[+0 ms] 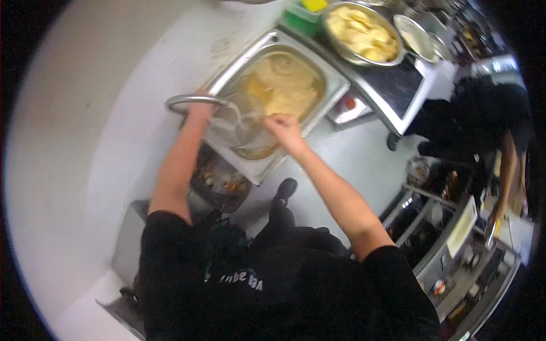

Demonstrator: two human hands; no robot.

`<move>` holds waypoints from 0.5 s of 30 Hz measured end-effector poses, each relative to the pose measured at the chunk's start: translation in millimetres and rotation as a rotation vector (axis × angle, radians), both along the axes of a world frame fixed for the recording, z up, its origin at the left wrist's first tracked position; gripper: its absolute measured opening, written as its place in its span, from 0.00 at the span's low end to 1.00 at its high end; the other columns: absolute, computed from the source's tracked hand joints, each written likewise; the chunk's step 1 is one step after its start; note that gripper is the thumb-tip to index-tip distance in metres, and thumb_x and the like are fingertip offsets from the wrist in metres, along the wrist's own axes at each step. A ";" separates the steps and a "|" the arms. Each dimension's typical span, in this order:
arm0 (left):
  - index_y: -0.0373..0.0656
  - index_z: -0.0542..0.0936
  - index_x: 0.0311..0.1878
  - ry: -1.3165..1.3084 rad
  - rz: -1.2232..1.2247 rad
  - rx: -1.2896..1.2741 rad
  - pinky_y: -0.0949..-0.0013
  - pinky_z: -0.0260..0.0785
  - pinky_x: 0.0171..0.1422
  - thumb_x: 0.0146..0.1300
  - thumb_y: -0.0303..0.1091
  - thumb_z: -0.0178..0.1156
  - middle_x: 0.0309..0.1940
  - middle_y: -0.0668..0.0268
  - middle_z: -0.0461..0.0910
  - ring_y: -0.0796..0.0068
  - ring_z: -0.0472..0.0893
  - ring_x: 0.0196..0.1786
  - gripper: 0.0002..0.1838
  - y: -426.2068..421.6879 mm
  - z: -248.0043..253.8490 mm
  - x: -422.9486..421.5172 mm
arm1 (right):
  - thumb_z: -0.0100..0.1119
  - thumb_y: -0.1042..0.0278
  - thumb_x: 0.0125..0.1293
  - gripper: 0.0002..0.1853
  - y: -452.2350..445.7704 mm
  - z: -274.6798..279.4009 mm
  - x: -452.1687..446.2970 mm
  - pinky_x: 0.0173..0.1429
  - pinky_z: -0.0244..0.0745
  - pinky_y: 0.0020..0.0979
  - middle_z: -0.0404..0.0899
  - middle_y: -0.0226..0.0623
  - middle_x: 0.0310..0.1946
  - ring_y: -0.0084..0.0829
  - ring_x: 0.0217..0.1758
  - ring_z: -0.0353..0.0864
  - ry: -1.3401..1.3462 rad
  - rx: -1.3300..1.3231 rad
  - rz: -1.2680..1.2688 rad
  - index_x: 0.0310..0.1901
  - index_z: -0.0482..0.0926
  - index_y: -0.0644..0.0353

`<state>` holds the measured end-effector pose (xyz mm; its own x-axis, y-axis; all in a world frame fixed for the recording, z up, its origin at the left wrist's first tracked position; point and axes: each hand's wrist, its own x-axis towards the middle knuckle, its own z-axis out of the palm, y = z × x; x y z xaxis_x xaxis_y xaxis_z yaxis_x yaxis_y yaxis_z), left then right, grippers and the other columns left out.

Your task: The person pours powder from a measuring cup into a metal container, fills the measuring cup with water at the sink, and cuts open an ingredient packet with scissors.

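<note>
A metal sink point(335, 94) holds cloudy yellowish liquid. Over its near left part is a blurred, see-through container point(233, 128), its exact shape unclear. My right hand point(284, 128) is closed at the right edge of this container, above the sink. A curved metal tap spout point(190, 99) arches across from the left, and a pale stream seems to run down from its end. My left hand point(201, 105) is at the sink's left rim, partly covered by the spout; its fingers are hidden.
A metal bowl of peeled, pale yellow pieces point(364, 34) stands on the counter beyond the sink, beside a green container point(301, 20). Below the sink is a dark bin with scraps point(224, 179). Another person in black point(483, 113) stands right, near metal shelving point(432, 250).
</note>
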<state>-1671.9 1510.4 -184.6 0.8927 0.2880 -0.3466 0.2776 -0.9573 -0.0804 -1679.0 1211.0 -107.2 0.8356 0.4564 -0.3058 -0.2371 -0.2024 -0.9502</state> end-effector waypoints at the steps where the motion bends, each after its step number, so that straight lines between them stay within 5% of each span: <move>1: 0.39 0.78 0.42 -0.190 -0.043 0.056 0.56 0.70 0.51 0.61 0.34 0.50 0.42 0.53 0.78 0.54 0.77 0.45 0.12 11.0 -6.0 -11.8 | 0.64 0.58 0.57 0.13 -2.6 -3.4 -3.0 0.24 0.69 0.27 0.79 0.30 0.19 0.19 0.21 0.73 -0.019 0.015 0.038 0.35 0.85 0.59; 2: 0.39 0.78 0.43 0.015 -0.021 0.179 0.55 0.69 0.50 0.62 0.34 0.49 0.42 0.54 0.78 0.54 0.78 0.45 0.12 17.9 -4.8 -23.4 | 0.63 0.57 0.57 0.13 -6.3 -19.2 -7.2 0.28 0.72 0.27 0.81 0.32 0.23 0.20 0.23 0.75 0.001 0.085 0.066 0.35 0.85 0.60; 3: 0.42 0.78 0.46 -0.113 -0.146 0.076 0.55 0.69 0.50 0.63 0.36 0.49 0.42 0.55 0.78 0.55 0.78 0.46 0.13 39.0 -18.5 -41.6 | 0.62 0.58 0.58 0.14 -19.7 -20.1 -7.8 0.30 0.71 0.25 0.81 0.32 0.24 0.21 0.25 0.75 -0.022 -0.006 0.049 0.35 0.84 0.62; 6: 0.42 0.77 0.52 0.039 -0.285 0.188 0.55 0.70 0.48 0.64 0.36 0.47 0.45 0.51 0.78 0.54 0.79 0.47 0.17 -11.1 60.3 -20.0 | 0.61 0.58 0.57 0.14 -88.7 -14.1 2.5 0.26 0.66 0.27 0.74 0.30 0.16 0.19 0.21 0.68 -0.004 0.058 -0.105 0.26 0.81 0.63; 7: 0.39 0.79 0.46 -0.294 -0.298 0.237 0.54 0.71 0.45 0.62 0.35 0.49 0.42 0.50 0.79 0.52 0.79 0.44 0.15 25.0 8.1 -25.5 | 0.60 0.58 0.57 0.15 -114.0 -6.3 7.3 0.25 0.64 0.27 0.72 0.29 0.15 0.19 0.20 0.67 0.025 -0.015 -0.093 0.24 0.81 0.63; 9: 0.40 0.82 0.29 -0.124 -0.355 0.479 0.56 0.71 0.41 0.57 0.32 0.53 0.29 0.56 0.81 0.57 0.81 0.36 0.10 27.2 -7.4 -16.5 | 0.61 0.60 0.57 0.14 -163.8 14.6 -1.3 0.25 0.63 0.26 0.73 0.28 0.15 0.18 0.20 0.66 -0.056 -0.086 -0.154 0.24 0.80 0.63; 11: 0.40 0.82 0.27 -0.149 -0.433 0.507 0.57 0.71 0.39 0.55 0.33 0.54 0.25 0.62 0.81 0.60 0.82 0.35 0.09 19.1 -9.6 -18.8 | 0.61 0.62 0.57 0.13 -215.0 33.8 -9.2 0.24 0.60 0.24 0.73 0.26 0.16 0.16 0.20 0.65 -0.098 -0.096 -0.232 0.23 0.80 0.64; 15: 0.40 0.82 0.31 -0.118 -0.452 0.281 0.53 0.71 0.37 0.59 0.42 0.53 0.27 0.57 0.81 0.55 0.81 0.36 0.15 -63.2 20.4 -20.5 | 0.61 0.64 0.58 0.12 -327.1 66.5 -30.3 0.25 0.59 0.21 0.75 0.24 0.19 0.14 0.22 0.66 -0.165 0.004 -0.554 0.21 0.79 0.61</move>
